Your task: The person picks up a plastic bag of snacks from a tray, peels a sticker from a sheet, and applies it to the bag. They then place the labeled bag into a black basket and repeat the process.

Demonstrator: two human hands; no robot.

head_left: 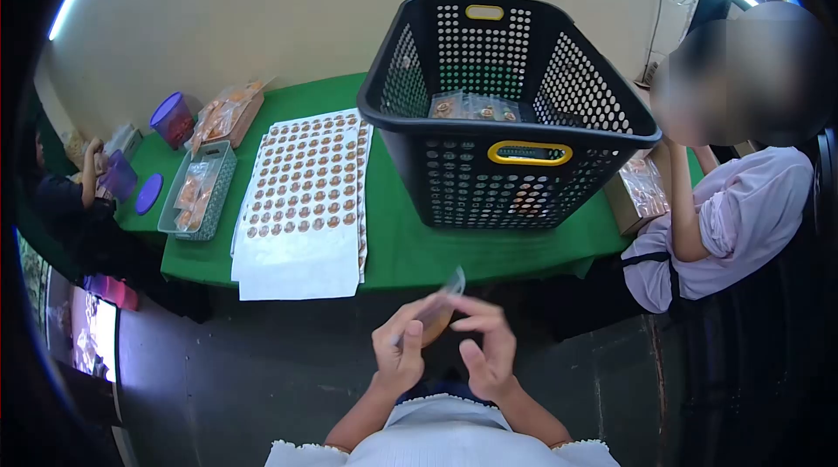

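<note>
My left hand (pixel 399 352) is closed round a small clear plastic packet (pixel 436 325) with orange-brown contents, held in front of my body below the table edge. Fingertips of my right hand (pixel 489 346) meet the packet's upper edge, while its thumb stands apart and the fingers are loosely bent. What exactly is inside the packet is too blurred to tell. Nearest on the table lies a stack of white sheets with rows of round brown stickers (pixel 307 172); the front strip of the top sheet is bare.
A tall black perforated basket (pixel 517 128) with yellow-rimmed handles holds several clear packets (pixel 476 106). At the left on the green-covered table (pixel 397 262) are a grey-green basket (pixel 182 227), a purple tub (pixel 172 118) and a purple lid (pixel 149 194). One person works on each side; a cardboard box (pixel 630 205) stands at right.
</note>
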